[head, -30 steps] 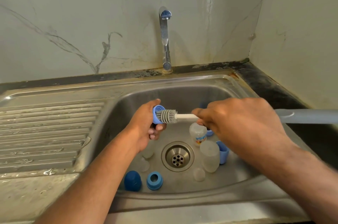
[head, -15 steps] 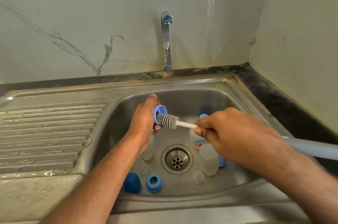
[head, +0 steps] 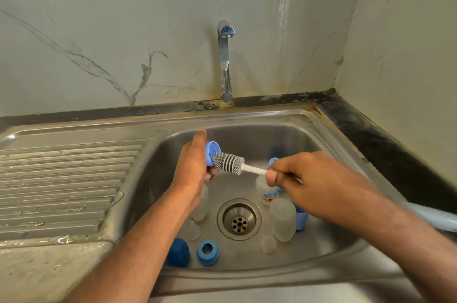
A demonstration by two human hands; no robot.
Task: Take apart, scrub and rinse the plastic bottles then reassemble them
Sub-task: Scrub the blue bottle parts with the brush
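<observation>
Left hand (head: 191, 169) gripping ring (head: 212, 153), thumb up

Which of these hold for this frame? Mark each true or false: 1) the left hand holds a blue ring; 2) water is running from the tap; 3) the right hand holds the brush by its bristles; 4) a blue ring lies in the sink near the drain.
1) True: the left hand grips a blue ring.
2) False: no stream shows under the tap.
3) False: the right hand pinches the white stem of the brush; the bristles meet the ring.
4) True: another blue ring lies in the sink, below the drain.
</observation>
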